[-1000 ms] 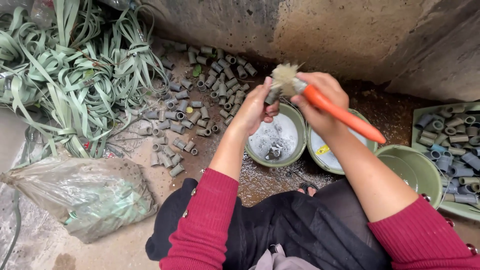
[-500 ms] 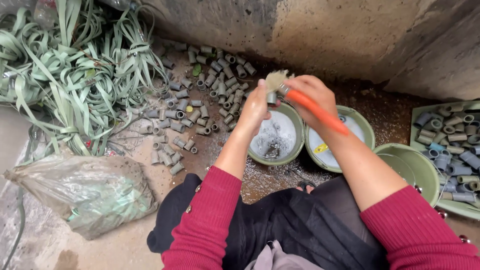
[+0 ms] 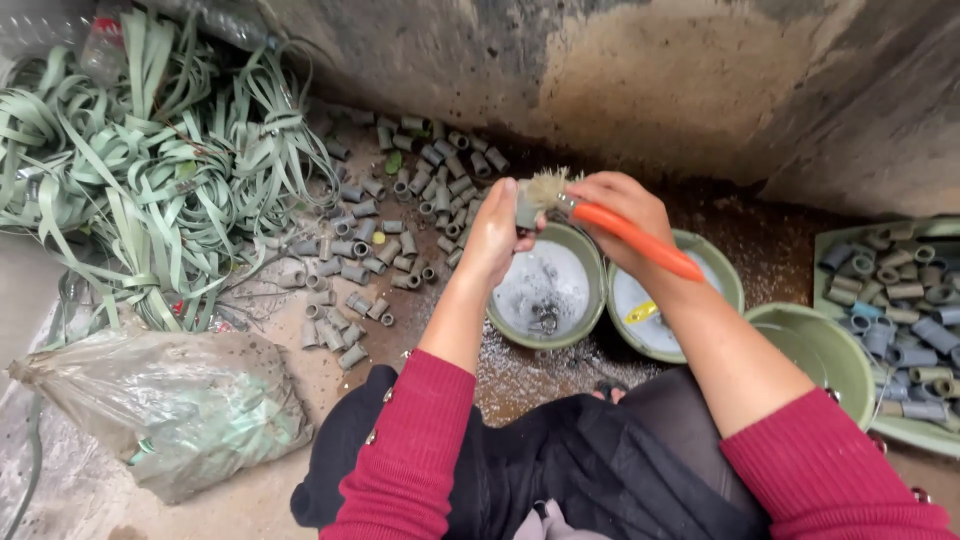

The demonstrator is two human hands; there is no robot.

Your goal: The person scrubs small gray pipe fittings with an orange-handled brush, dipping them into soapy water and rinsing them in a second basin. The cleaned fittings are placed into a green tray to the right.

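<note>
Brush (image 3: 600, 215), orange-handled, sits in the right hand (image 3: 620, 205), bristles against a small grey pipe piece (image 3: 527, 208) pinched in the left hand (image 3: 495, 230) over the bowl (image 3: 590, 262). Both grips are closed; short strokes with the piece turned should reach all sides.

brush handle (image 3: 640, 240): orange
bristles (image 3: 548, 187): tan
bowls (image 3: 592, 262): green rims
pipe pieces (image 3: 385, 240): grey
straps (image 3: 150, 180): pale green
sleeves (image 3: 405, 450): red
</note>
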